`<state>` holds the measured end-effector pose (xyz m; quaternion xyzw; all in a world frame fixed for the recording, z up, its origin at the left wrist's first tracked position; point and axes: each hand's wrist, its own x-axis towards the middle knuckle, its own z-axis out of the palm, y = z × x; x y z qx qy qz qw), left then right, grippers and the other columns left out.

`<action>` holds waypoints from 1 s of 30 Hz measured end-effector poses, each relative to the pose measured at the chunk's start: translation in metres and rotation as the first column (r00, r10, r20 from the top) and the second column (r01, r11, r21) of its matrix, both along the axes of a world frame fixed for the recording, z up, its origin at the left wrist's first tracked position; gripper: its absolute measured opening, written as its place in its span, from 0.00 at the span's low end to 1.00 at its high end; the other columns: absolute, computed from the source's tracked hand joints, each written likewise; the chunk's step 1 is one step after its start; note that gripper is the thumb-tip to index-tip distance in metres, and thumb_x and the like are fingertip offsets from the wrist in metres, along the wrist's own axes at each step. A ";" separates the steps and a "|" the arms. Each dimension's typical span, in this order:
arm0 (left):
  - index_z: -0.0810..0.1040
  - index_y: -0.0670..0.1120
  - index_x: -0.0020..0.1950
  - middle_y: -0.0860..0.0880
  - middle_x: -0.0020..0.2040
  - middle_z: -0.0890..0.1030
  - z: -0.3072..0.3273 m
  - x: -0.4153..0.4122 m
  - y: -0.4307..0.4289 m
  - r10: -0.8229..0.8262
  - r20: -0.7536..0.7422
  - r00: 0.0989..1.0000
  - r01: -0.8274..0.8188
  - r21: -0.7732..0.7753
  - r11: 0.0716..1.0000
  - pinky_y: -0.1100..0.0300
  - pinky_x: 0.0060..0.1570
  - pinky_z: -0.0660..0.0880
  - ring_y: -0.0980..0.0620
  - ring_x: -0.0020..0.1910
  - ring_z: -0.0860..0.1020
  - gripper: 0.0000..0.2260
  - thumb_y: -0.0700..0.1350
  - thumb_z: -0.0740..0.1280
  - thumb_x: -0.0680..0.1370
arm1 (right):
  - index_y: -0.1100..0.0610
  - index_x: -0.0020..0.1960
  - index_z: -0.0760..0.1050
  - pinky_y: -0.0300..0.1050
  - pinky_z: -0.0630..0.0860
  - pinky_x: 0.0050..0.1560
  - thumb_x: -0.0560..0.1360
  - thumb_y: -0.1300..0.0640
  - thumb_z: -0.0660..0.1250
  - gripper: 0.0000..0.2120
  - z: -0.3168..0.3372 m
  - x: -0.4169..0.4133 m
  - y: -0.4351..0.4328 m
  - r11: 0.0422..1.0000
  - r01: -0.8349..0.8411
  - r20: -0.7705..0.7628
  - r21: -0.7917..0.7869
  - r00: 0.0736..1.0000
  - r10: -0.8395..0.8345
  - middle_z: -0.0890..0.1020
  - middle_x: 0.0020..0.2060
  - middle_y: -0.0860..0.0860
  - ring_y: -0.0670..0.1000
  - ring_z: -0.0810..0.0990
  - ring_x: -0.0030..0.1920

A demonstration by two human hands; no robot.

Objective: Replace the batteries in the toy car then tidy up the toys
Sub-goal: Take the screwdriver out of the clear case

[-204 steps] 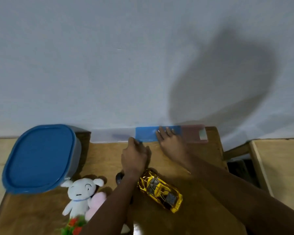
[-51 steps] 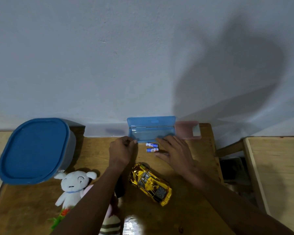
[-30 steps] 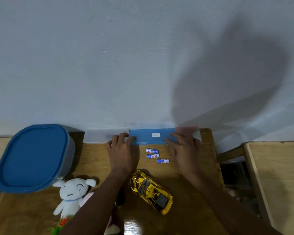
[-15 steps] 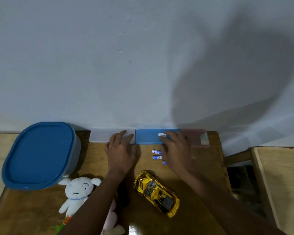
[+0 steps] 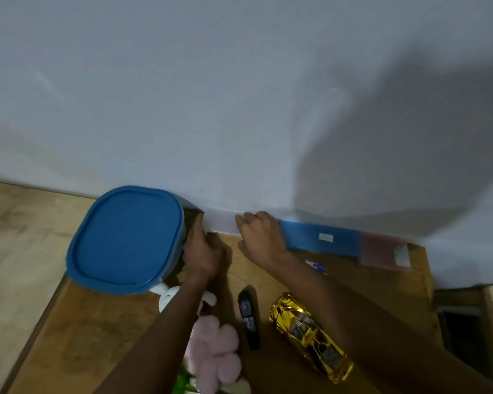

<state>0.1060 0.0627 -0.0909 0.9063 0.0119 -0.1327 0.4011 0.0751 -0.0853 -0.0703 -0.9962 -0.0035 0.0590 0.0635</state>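
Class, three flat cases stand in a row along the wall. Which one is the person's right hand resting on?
The clear white case, leftmost in the row. The right hand lies across its right end; the blue case and the pink case sit untouched further right.

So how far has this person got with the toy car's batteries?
Early on. Done: a small blue-and-white battery lies out on the wooden table by the shut blue case. In hand: both hands, left and right, are at the clear case. Left: the gold toy car lies untouched; toys untidied.

We see both hands, left hand [image 5: 202, 255] and right hand [image 5: 261, 237], at the white case [image 5: 221, 224]; gold toy car [image 5: 310, 336] rests on the desk [image 5: 97, 322].
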 end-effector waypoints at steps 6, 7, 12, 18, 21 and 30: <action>0.59 0.51 0.78 0.46 0.66 0.77 -0.016 0.001 0.002 -0.023 0.052 0.998 0.019 0.069 0.997 0.44 0.63 0.75 0.45 0.63 0.75 0.38 0.43 0.72 0.72 | 0.60 0.58 0.75 0.49 0.76 0.42 0.79 0.60 0.61 0.09 0.017 0.014 0.017 0.976 -0.090 -0.086 -0.196 0.994 0.075 0.81 0.49 0.57 0.57 0.82 0.48; 0.60 0.49 0.79 0.44 0.65 0.77 -0.017 -0.001 0.001 -0.015 0.085 0.996 0.008 0.083 0.996 0.45 0.63 0.74 0.43 0.63 0.75 0.37 0.42 0.72 0.72 | 0.61 0.58 0.76 0.50 0.77 0.44 0.80 0.61 0.60 0.10 0.018 0.014 0.021 0.968 -0.130 -0.107 -0.214 0.988 0.109 0.81 0.50 0.58 0.58 0.81 0.49; 0.61 0.49 0.77 0.42 0.61 0.79 -0.021 -0.005 0.000 0.037 0.146 0.989 -0.048 0.077 0.996 0.50 0.58 0.75 0.43 0.60 0.77 0.37 0.44 0.75 0.72 | 0.63 0.59 0.79 0.50 0.78 0.43 0.78 0.66 0.59 0.14 0.021 0.010 0.031 0.920 -0.218 -0.163 -0.327 0.971 0.172 0.80 0.49 0.57 0.60 0.80 0.49; 0.59 0.48 0.78 0.40 0.61 0.80 -0.017 -0.001 0.002 0.031 0.181 0.983 -0.048 0.089 0.995 0.51 0.55 0.75 0.41 0.59 0.78 0.37 0.43 0.75 0.74 | 0.61 0.57 0.81 0.47 0.76 0.39 0.76 0.61 0.65 0.12 0.029 0.012 0.030 0.929 -0.236 -0.226 -0.286 0.958 0.174 0.82 0.46 0.56 0.58 0.82 0.45; 0.59 0.48 0.77 0.40 0.61 0.81 -0.012 -0.003 0.002 0.060 0.187 0.980 -0.070 0.049 0.996 0.53 0.53 0.76 0.41 0.57 0.80 0.37 0.42 0.76 0.73 | 0.53 0.39 0.84 0.39 0.67 0.28 0.64 0.53 0.74 0.06 0.025 0.015 0.026 0.919 -0.218 -0.154 -0.330 0.972 0.175 0.81 0.30 0.49 0.50 0.79 0.29; 0.69 0.49 0.64 0.45 0.59 0.79 -0.017 -0.014 0.008 -0.027 0.180 0.983 0.019 0.045 0.999 0.51 0.52 0.77 0.45 0.57 0.76 0.25 0.40 0.76 0.72 | 0.49 0.28 0.73 0.41 0.70 0.36 0.71 0.50 0.63 0.14 0.028 0.028 -0.019 0.866 0.015 0.097 0.499 0.993 -0.073 0.71 0.22 0.46 0.51 0.72 0.27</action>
